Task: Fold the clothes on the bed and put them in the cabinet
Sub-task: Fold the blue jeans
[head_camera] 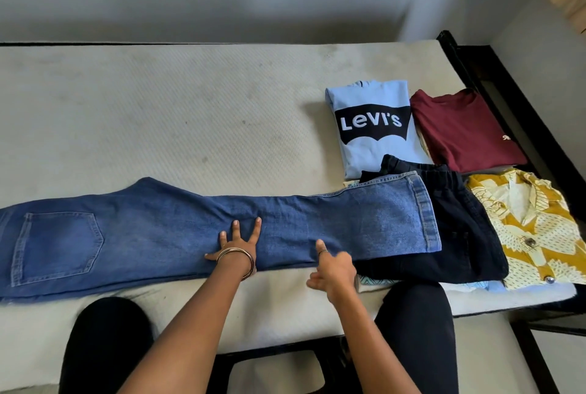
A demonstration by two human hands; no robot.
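Pale quilted mattress point(190, 101) is carrying everything, against a grey wall. Left hand point(236, 243) is pressing flat, fingers spread, on the blue jeans point(165, 235); right hand point(333, 270) is resting at their near edge, forefinger extended, the others loosely curled, gripping nothing. Heavy denim is lying full length, its hem overlapping a folded dark garment point(469, 235). Beyond are a light-blue Levi's shirt point(371, 127), maroon tee point(459, 130) and yellow printed shirt point(532, 228). Folding the leg over may be dragging that soft pile askew.
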